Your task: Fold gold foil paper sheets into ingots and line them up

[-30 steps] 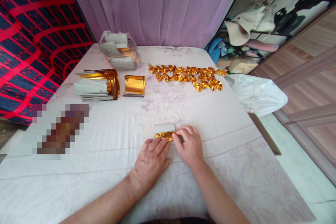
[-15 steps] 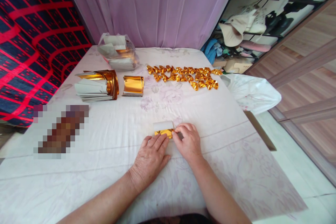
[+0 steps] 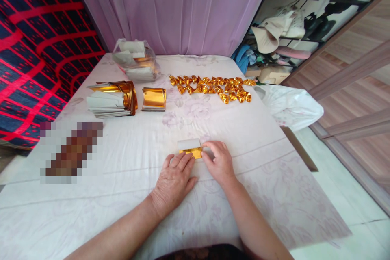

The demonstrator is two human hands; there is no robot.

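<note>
On the near middle of the table, under a white cloth, lay a small sheet, white on its far half and gold foil on the near, folded-over edge. Left hand rested flat, palm down, fingers spread and loose, fingertips touching the gold edge from the near side. Right hand pressed on the sheet's right end, fingers curled down onto it, thumb close beside the gold fold; whether pinching or only pressing could not be told.

Farther back on the left sat a stack of white-and-gold sheets, curled at one end, with a single curled gold sheet just beside it on the right. Behind these stood a clear bag holding more sheets. To the right of the bag, well apart from the hands, lay rows of small folded gold pieces. Beyond the table hung a purple curtain.
</note>
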